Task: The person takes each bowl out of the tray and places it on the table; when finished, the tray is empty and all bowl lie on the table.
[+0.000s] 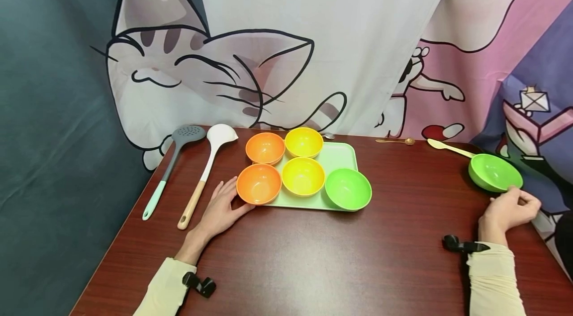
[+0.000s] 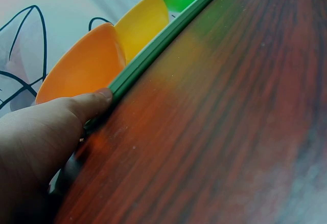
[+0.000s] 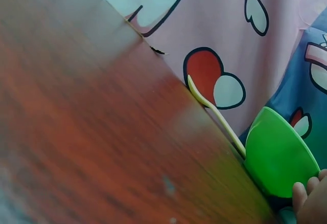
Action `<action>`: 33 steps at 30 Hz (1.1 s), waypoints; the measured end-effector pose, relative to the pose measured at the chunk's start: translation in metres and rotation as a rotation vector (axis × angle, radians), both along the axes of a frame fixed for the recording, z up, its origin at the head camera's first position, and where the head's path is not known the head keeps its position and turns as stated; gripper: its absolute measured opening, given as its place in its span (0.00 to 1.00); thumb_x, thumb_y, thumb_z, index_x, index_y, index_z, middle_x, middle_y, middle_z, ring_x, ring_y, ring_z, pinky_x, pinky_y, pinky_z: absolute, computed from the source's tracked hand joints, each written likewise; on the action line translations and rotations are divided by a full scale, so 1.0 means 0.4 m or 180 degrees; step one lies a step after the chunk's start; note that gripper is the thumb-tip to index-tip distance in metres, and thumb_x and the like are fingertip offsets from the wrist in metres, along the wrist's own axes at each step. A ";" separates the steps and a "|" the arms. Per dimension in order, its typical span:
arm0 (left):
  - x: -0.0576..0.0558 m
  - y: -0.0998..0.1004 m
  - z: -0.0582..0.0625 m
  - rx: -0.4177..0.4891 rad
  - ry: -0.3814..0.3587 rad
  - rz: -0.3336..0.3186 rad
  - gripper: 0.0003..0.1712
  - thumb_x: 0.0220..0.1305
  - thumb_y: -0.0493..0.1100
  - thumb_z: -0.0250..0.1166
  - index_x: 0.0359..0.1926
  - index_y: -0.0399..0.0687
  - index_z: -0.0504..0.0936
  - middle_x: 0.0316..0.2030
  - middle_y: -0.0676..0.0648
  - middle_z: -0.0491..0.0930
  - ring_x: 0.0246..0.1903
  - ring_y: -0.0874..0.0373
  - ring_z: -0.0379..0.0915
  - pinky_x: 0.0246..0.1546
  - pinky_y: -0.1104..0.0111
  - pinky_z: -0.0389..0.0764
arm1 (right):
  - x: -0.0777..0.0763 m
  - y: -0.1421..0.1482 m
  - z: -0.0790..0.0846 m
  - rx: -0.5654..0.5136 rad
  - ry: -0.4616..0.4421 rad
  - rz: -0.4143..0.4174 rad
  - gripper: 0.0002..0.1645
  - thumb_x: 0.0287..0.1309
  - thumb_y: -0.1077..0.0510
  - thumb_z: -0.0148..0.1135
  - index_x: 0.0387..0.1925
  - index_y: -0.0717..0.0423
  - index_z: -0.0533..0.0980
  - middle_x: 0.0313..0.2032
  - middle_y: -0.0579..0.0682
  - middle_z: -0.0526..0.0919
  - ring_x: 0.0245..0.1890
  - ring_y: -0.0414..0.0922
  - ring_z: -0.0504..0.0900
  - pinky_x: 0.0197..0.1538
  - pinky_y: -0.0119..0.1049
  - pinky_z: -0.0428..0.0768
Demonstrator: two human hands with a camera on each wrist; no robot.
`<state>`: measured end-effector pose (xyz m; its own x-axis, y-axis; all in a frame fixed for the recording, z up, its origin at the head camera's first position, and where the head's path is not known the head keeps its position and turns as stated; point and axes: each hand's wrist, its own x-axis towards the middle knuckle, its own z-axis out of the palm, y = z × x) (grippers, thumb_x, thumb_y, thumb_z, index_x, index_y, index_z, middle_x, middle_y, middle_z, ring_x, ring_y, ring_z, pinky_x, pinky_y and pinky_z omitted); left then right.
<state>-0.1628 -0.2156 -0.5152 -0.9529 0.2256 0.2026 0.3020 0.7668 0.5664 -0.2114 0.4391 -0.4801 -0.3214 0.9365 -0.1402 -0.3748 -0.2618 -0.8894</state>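
ladle (image 1: pixel 207 171) beside left hand (image 1: pixel 221 211), bowls (image 1: pixel 303 177) crowding tray (image 1: pixel 337 154)

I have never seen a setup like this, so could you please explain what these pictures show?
There is no robot here: you see a person's bare left hand and right hand. The wide picture comes from a camera worn on the head; the other two come from cameras on each wrist. On the table, a tray carries two orange bowls, two yellow bowls and a green bowl. To its left lie a skimmer and a ladle; to its right, near the back edge, a small spoon and a pale utensil. The left hand's thumb touches the tray's front edge. The right hand holds the rim of a second green bowl, apart from the tray.
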 end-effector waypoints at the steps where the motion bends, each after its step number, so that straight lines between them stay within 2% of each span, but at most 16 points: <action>1: 0.000 0.000 0.001 0.0004 0.0002 0.0000 0.42 0.60 0.62 0.69 0.71 0.51 0.71 0.70 0.47 0.70 0.75 0.47 0.54 0.76 0.44 0.44 | -0.002 -0.002 -0.001 0.0086 0.0018 -0.0059 0.14 0.59 0.71 0.53 0.21 0.55 0.68 0.29 0.47 0.68 0.20 0.36 0.66 0.22 0.22 0.69; 3: 0.000 0.002 0.002 0.0010 0.0005 0.0001 0.42 0.60 0.62 0.69 0.70 0.50 0.71 0.70 0.47 0.70 0.75 0.46 0.55 0.76 0.43 0.44 | -0.005 -0.004 -0.002 0.0266 0.0041 -0.0186 0.16 0.57 0.72 0.53 0.18 0.55 0.68 0.27 0.46 0.68 0.26 0.36 0.67 0.33 0.22 0.68; 5: 0.000 0.003 0.001 0.0015 -0.0001 -0.0001 0.41 0.60 0.62 0.69 0.70 0.50 0.71 0.70 0.47 0.70 0.75 0.47 0.55 0.76 0.43 0.45 | -0.008 -0.004 -0.003 0.0425 0.0031 -0.0295 0.17 0.56 0.72 0.53 0.16 0.55 0.68 0.25 0.45 0.68 0.31 0.36 0.67 0.38 0.20 0.62; 13: 0.000 0.006 0.000 0.0012 -0.0019 -0.0002 0.42 0.60 0.62 0.69 0.70 0.50 0.71 0.70 0.47 0.70 0.75 0.47 0.54 0.76 0.43 0.45 | -0.005 -0.019 -0.001 0.0463 0.0162 -0.0370 0.18 0.54 0.73 0.55 0.13 0.57 0.69 0.23 0.45 0.69 0.30 0.37 0.67 0.39 0.22 0.63; 19: -0.002 0.003 0.000 0.0002 -0.0031 0.0018 0.42 0.60 0.62 0.69 0.71 0.51 0.70 0.70 0.47 0.70 0.75 0.47 0.54 0.76 0.43 0.44 | -0.018 -0.043 -0.004 0.0728 0.0405 -0.0362 0.17 0.52 0.74 0.54 0.13 0.57 0.70 0.22 0.47 0.71 0.28 0.39 0.68 0.38 0.26 0.63; 22: -0.002 0.003 0.000 0.0000 -0.0034 0.0012 0.43 0.60 0.63 0.69 0.71 0.51 0.70 0.70 0.47 0.70 0.75 0.47 0.54 0.76 0.43 0.44 | -0.024 -0.049 -0.014 0.0789 0.0692 -0.0285 0.15 0.51 0.74 0.54 0.14 0.59 0.71 0.20 0.48 0.74 0.24 0.40 0.69 0.35 0.27 0.66; 26: 0.000 0.002 0.000 0.0010 -0.0034 0.0012 0.43 0.60 0.63 0.69 0.71 0.51 0.70 0.70 0.47 0.70 0.75 0.47 0.54 0.76 0.43 0.44 | -0.032 -0.058 -0.031 0.0881 0.0990 -0.0064 0.12 0.53 0.75 0.55 0.19 0.63 0.76 0.19 0.52 0.79 0.20 0.42 0.74 0.32 0.31 0.74; 33: 0.001 0.002 0.002 0.0008 -0.0048 0.0030 0.43 0.60 0.63 0.69 0.71 0.51 0.70 0.70 0.47 0.70 0.76 0.48 0.53 0.76 0.43 0.44 | -0.042 -0.091 -0.040 0.1088 0.1204 0.0297 0.04 0.53 0.75 0.61 0.26 0.69 0.78 0.21 0.55 0.81 0.17 0.45 0.81 0.27 0.29 0.81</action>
<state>-0.1626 -0.2149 -0.5142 -0.9580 0.2161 0.1886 0.2861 0.7681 0.5729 -0.2282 0.4026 -0.4962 -0.3746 0.8735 0.3109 -0.6757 -0.0276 -0.7367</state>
